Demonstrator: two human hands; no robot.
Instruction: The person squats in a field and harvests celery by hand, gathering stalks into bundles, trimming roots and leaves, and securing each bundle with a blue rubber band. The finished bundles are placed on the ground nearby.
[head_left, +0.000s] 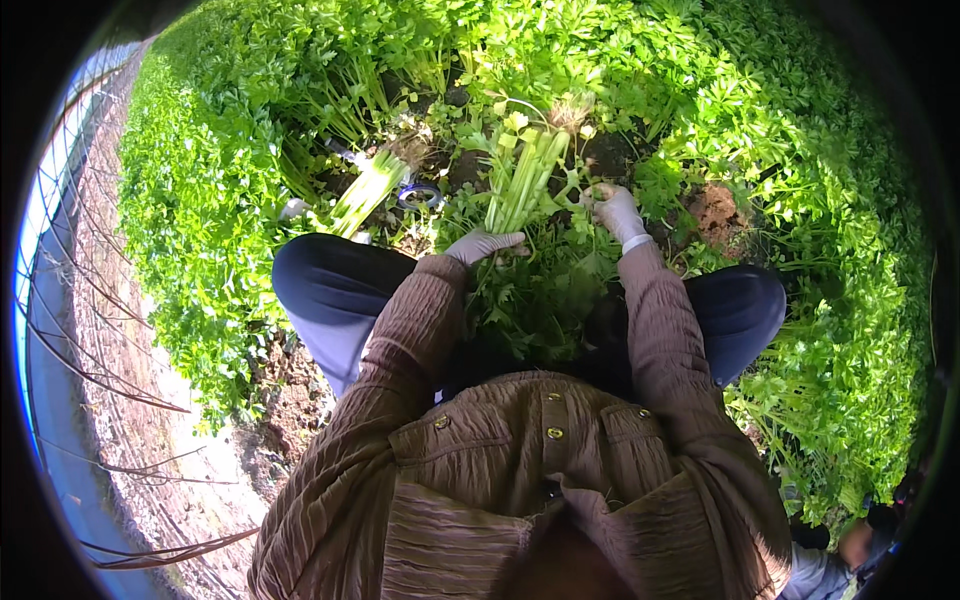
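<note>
My left hand (486, 244), in a pale thin glove, is wrapped around the stalks of a celery bunch (525, 176). The bunch points away from me, its pale roots (571, 111) at the far end and its leaves hanging toward my lap. To the right of the stalks, my gloved right hand (618, 211) has its fingers curled on a thin leafy celery sprig (582, 196). A second celery bunch (369, 193) with roots lies on the ground to the left. Beside it rests a blue-rimmed roll of tape (420, 196).
Dense standing celery plants (660, 45) surround me ahead and at both sides. Bare soil (716, 210) shows at the right. A pale path (120, 300) and thin curved rods (90, 367) run along the left. Another person (821, 566) is partly visible at the lower right.
</note>
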